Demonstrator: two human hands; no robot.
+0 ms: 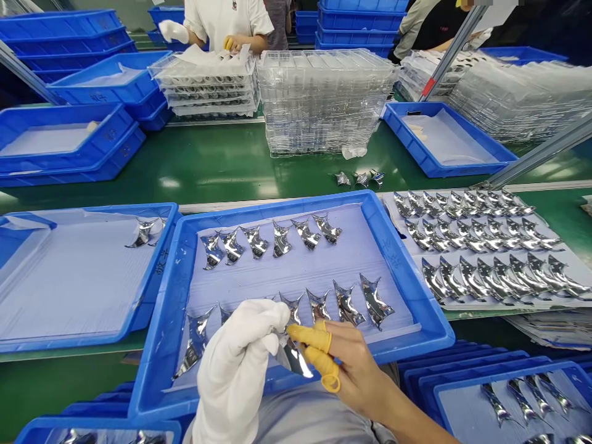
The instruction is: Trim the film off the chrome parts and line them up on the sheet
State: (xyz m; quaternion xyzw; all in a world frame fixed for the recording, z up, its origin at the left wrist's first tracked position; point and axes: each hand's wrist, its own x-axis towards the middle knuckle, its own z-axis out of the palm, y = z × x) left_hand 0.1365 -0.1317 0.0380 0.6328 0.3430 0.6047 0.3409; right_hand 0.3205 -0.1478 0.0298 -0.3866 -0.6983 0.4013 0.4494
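A curved, shiny chrome part (296,357) is held between my two hands above the near edge of a blue tray (296,200). My left hand (238,357), in a white glove, pinches its upper left end. On its right side, my right hand (337,357), with yellow finger cots on the thumb and a finger, grips it too. In the tray, similar chrome parts (282,239) lie in two rows on a white liner sheet (259,277). My hands hide some of the near row.
Rows of chrome parts (481,231) lie on a white sheet to the right. Another blue tray (169,246) stands left. Stacked clear plastic trays (324,105) rise beyond the bench. More blue trays (504,370) sit low at right. A co-worker (226,24) works opposite.
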